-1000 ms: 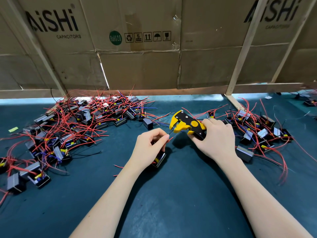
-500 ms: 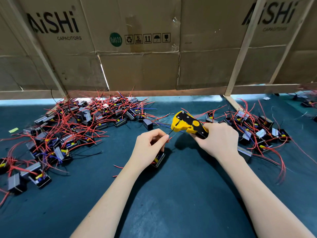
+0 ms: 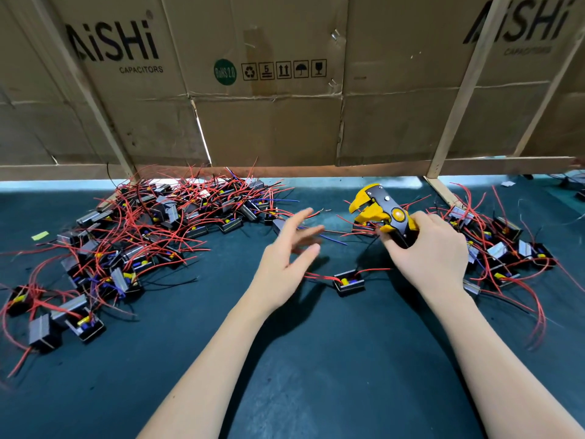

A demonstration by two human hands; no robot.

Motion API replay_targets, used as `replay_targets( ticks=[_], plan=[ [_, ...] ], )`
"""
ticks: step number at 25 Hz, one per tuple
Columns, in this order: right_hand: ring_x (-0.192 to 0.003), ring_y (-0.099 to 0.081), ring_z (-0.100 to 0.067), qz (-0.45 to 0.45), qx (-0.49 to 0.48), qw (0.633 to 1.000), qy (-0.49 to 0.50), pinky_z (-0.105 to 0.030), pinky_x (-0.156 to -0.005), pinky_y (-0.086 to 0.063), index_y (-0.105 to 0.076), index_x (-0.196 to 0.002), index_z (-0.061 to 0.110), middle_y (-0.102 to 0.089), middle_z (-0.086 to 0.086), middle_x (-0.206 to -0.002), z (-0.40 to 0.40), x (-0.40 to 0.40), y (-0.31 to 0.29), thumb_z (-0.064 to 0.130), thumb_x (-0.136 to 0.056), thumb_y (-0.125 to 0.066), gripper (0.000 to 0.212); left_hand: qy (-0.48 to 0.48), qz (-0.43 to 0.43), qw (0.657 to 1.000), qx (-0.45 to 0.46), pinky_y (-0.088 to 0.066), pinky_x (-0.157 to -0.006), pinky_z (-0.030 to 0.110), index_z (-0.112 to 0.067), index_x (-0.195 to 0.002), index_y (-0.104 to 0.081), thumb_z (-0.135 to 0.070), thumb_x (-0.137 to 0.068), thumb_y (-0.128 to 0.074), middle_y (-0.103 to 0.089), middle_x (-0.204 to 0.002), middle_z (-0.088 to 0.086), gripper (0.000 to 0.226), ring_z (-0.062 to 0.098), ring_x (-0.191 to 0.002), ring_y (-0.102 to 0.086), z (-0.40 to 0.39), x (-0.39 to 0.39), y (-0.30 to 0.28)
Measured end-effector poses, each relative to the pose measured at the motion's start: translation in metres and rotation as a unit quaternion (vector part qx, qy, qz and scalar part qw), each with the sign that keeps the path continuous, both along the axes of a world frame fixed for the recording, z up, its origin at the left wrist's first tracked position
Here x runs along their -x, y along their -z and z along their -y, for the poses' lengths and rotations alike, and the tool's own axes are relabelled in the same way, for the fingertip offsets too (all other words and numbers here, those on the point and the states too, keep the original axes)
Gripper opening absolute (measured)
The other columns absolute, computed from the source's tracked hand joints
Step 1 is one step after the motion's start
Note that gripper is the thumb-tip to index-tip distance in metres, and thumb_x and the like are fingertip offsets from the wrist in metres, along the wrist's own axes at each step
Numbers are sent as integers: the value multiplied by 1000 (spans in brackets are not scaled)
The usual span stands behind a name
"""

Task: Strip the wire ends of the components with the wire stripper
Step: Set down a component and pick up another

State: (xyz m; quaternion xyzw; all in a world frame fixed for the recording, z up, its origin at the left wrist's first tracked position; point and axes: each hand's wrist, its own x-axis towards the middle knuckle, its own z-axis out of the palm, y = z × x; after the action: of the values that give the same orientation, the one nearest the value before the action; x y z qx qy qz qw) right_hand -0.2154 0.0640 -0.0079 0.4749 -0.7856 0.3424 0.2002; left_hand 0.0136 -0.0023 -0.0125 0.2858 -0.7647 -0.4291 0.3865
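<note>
Right hand (image 3: 433,255) is gripping the wire stripper (image 3: 381,217); left hand (image 3: 289,251), empty with its grip spread, is reaching at 11 o'clock toward the pile (image 3: 152,229). Should pick one untangled component.

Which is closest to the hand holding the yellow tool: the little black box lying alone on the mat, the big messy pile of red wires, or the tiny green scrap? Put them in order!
From the right hand, in the head view:
1. The lone component, just left of that hand.
2. The big wire pile, across the mat on the left.
3. The green scrap, at the far left edge.
</note>
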Motion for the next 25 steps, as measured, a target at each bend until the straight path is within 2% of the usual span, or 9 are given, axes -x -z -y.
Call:
replay_targets(
  ticks=[3, 6, 8, 10, 13, 16, 19, 21, 25],
  plan=[
    [-78, -58, -36, 8, 8, 1000, 1, -41, -70, -42, -53, -74, 15, -56, -6, -74, 0, -1, -2, 47, -78, -71, 38, -236, -16, 968, 88, -45, -98, 40, -15, -128, -54, 1, -88, -58, -70, -110, -5, 43, 14, -103, -64, 21, -20, -6],
    [-74, -56, -29, 22, -5, 994, -109, -39, -68, -44, -52, -74, 15, -54, 1, -71, 0, -4, -5, 44, -76, -75, 37, -493, 118, 850, 145, -41, -91, 45, -12, -114, -60, -3, -82, -58, -67, -108, 8, 33, 34, -105, -56, 38, -55, -9],
    [-69, -52, -21, 41, -39, 969, -241, -36, -65, -43, -54, -74, 17, -54, 5, -69, -2, -10, -7, 44, -74, -78, 36, -580, 220, 772, 138, -35, -87, 47, -10, -107, -60, -3, -81, -58, -63, -109, 19, 27, 39, -105, -52, 46, -77, -9],
    [-67, -48, -17, 29, -92, 938, -333, -35, -63, -42, -53, -72, 17, -52, 7, -68, -2, -20, -6, 48, -73, -78, 40, -587, 275, 755, 97, -34, -88, 49, -4, -105, -62, 0, -81, -58, -59, -113, 25, 25, 44, -107, -50, 49, -90, -9],
    [-71, -46, -17, -25, -156, 927, -340, -36, -67, -40, -50, -73, 19, -49, 7, -69, 0, -27, -1, 54, -73, -76, 43, -546, 395, 736, 64, -35, -92, 47, 0, -112, -62, -4, -84, -60, -55, -122, 23, 28, 45, -114, -46, 48, -92, -3],
    [-75, -50, -19, -9, -166, 947, -276, -36, -70, -42, -50, -74, 19, -51, 8, -71, -1, -20, 0, 55, -74, -72, 42, -502, 466, 727, 49, -38, -94, 44, -4, -112, -64, -10, -87, -60, -56, -126, 17, 27, 43, -118, -42, 44, -84, -2],
    [-84, -56, -23, -2, -162, 970, -180, -36, -73, -43, -49, -76, 23, -54, 6, -77, -1, -12, 0, 55, -76, -67, 38, -501, 455, 734, 60, -39, -88, 42, -3, -112, -62, -5, -86, -59, -61, -119, 18, 26, 43, -115, -43, 46, -85, -2],
    [-93, -58, -27, -45, -165, 983, -71, -36, -75, -38, -51, -85, 23, -60, 1, -88, 0, -7, 1, 54, -76, -65, 36, -506, 432, 743, 72, -39, -84, 42, -3, -111, -62, -1, -84, -58, -64, -112, 20, 27, 43, -110, -46, 47, -85, -3],
    [-96, -59, -33, -68, -155, 984, 50, -39, -77, -36, -62, -102, 14, -65, -8, -97, -2, 5, 2, 53, -77, -68, 47, -476, 450, 750, 91, -42, -82, 41, -9, -119, -58, -4, -83, -63, -64, -112, 17, 37, 41, -102, -59, 45, -76, -6]
  ],
)
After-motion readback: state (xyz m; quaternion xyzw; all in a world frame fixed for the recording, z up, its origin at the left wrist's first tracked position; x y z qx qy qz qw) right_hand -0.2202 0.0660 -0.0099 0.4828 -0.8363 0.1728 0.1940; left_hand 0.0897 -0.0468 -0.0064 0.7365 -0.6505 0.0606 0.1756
